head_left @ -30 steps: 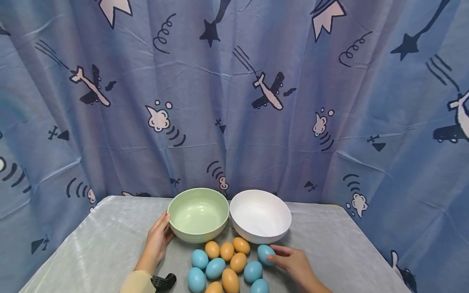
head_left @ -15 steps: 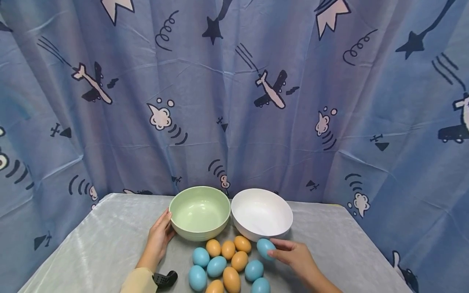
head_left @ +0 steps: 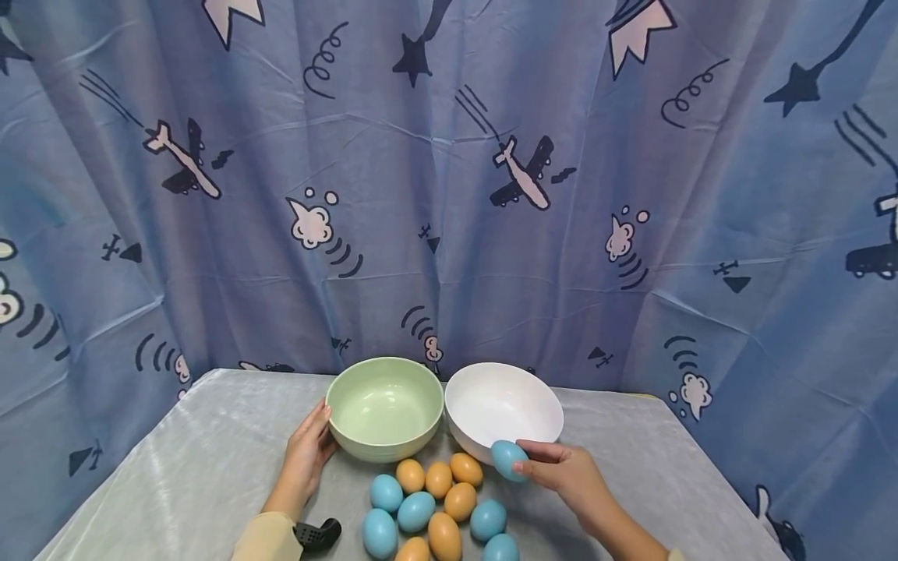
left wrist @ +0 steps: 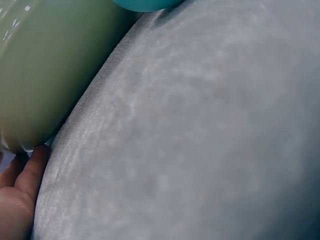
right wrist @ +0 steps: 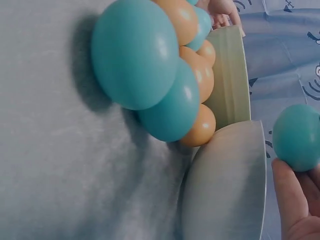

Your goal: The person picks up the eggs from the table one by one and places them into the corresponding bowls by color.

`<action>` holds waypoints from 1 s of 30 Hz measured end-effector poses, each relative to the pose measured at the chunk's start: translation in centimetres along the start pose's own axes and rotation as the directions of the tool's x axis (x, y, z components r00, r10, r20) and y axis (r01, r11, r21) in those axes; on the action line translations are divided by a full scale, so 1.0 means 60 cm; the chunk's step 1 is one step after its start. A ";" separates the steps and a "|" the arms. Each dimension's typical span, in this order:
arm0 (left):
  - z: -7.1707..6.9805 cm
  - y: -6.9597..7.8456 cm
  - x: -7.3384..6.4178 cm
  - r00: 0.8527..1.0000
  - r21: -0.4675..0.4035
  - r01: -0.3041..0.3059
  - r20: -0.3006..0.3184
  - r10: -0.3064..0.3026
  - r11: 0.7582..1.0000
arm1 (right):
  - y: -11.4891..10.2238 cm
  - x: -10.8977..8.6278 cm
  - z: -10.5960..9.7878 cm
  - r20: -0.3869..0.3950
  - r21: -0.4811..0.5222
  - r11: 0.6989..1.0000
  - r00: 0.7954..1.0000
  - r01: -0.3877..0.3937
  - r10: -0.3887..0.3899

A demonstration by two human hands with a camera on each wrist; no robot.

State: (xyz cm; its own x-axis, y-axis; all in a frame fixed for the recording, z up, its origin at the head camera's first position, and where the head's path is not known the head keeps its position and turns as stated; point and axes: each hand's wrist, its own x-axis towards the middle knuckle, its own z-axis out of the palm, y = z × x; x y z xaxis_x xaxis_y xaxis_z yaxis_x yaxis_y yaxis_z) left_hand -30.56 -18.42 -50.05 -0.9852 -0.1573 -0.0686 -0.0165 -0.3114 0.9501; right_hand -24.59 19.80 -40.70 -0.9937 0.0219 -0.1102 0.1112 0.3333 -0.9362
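My right hand (head_left: 570, 477) pinches a blue egg (head_left: 507, 460) between thumb and fingers, in front of the white bowl's near rim. In the right wrist view this egg (right wrist: 299, 137) sits at the fingertips, raised above the rim level. The white bowl (head_left: 501, 409) has nothing visible inside. Beside it stands the light green bowl (head_left: 384, 413), also with nothing visible inside. My left hand (head_left: 305, 456) rests against the green bowl's left side with fairly straight fingers. In the left wrist view, fingers (left wrist: 31, 172) touch its lower wall.
Several blue eggs (head_left: 416, 512) and orange eggs (head_left: 445, 536) lie grouped on the grey cloth-covered table (head_left: 210, 467) before the bowls. A black device (head_left: 317, 536) is at the left wrist. A patterned blue curtain (head_left: 393, 171) hangs behind.
My right hand has lifted the blue egg off the table and brought it up and forward to the white bowl's near rim. The left hand stays at the green bowl.
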 end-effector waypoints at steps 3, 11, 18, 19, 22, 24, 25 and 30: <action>0.001 0.002 0.000 1.000 -0.002 -0.005 0.009 0.005 1.000 | -0.004 0.006 -0.001 0.014 0.013 1.000 1.000 0.025 -0.026; 0.000 0.003 -0.002 1.000 0.000 -0.013 0.016 0.013 1.000 | -0.020 0.026 0.005 -0.015 0.027 0.999 0.999 0.038 -0.038; 0.001 -0.001 -0.002 1.000 -0.008 -0.011 0.007 0.011 1.000 | -0.033 0.038 0.009 -0.014 0.042 0.998 0.999 0.036 -0.036; 0.001 -0.002 -0.001 1.000 -0.006 -0.012 0.007 0.012 1.000 | -0.035 0.040 0.010 -0.012 0.045 0.998 0.999 0.037 -0.036; 0.000 -0.002 -0.001 1.000 -0.001 -0.009 0.006 0.009 1.000 | -0.040 0.046 0.011 -0.009 0.055 0.998 0.999 0.039 -0.039; -0.001 -0.001 -0.002 1.000 0.003 -0.006 0.008 0.006 1.000 | -0.042 0.052 0.012 -0.012 0.055 0.998 0.999 0.041 -0.041; -0.001 -0.001 -0.002 1.000 0.007 -0.005 0.008 0.005 1.000 | -0.043 0.056 0.013 -0.009 0.054 0.998 0.999 0.045 -0.045; -0.001 0.002 -0.002 1.000 0.010 -0.006 0.005 0.006 1.000 | -0.045 0.076 0.016 0.001 0.047 0.996 0.997 0.073 -0.073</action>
State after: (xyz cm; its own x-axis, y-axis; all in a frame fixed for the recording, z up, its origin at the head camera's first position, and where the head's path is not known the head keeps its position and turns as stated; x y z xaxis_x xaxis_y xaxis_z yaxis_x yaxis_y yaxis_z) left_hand -30.42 -18.49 -49.96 -0.9860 -0.1549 -0.0616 -0.0123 -0.3008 0.9536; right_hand -29.39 18.10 -38.97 -0.9991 -0.0034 -0.0417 0.0390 0.2891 -0.9565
